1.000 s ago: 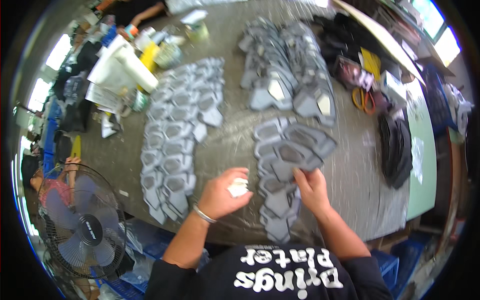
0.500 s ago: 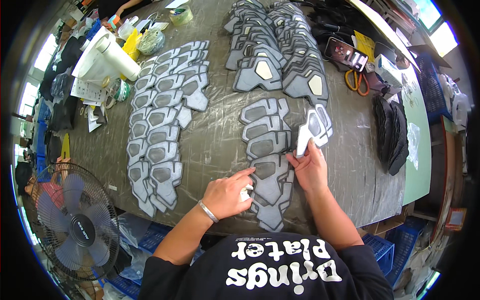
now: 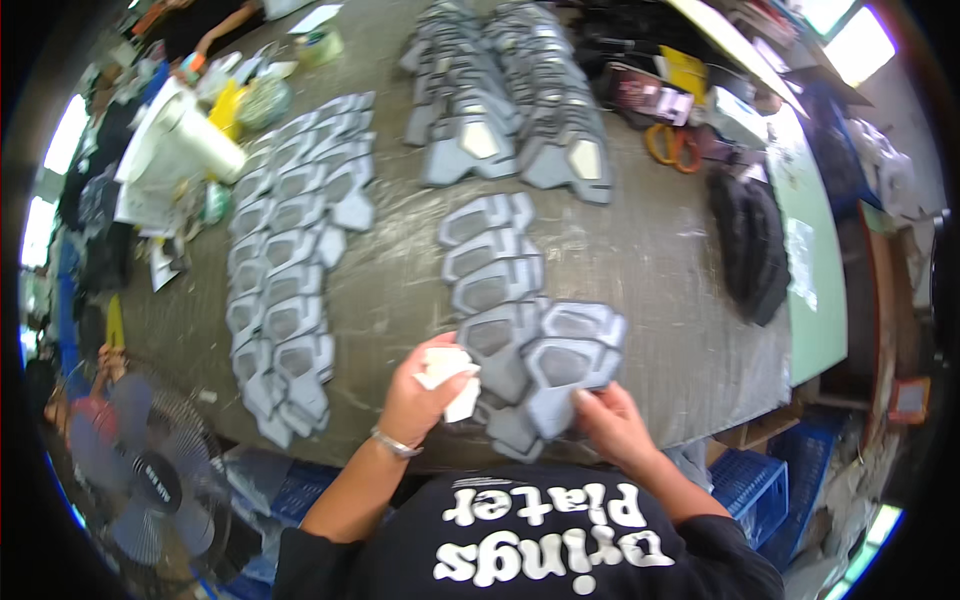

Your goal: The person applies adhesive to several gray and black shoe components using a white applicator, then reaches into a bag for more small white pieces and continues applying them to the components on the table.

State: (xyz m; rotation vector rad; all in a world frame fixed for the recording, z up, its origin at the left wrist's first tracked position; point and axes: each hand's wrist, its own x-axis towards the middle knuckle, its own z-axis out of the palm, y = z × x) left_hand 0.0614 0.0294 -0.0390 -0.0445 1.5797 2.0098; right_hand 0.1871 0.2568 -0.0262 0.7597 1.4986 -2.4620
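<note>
In my left hand (image 3: 412,398) are some small white pieces (image 3: 452,378), gripped between thumb and fingers; whether they are paper or foam I cannot tell. The hand rests at the left edge of an overlapping column of grey shaped panels (image 3: 490,265), each with a darker recessed window. My right hand (image 3: 608,420) pinches the lower right edge of a grey panel (image 3: 555,400) with thumb and fingers. Another grey panel (image 3: 580,322) overlaps just above it, right of the column. Motion blurs the picture somewhat.
More grey panels (image 3: 297,290) lie overlapped at left. Stacked panels with cream inserts (image 3: 478,140) stand at the back. Orange-handled scissors (image 3: 672,150), a phone (image 3: 650,95) and black padded pieces (image 3: 748,245) are at right. A fan (image 3: 155,480) stands lower left; a white bottle (image 3: 205,140) is at back left.
My right hand has come down from holding a white-and-grey piece upright to gripping a grey panel at the column's right. My left hand has drawn back slightly, showing the white pieces. The view has shifted.
</note>
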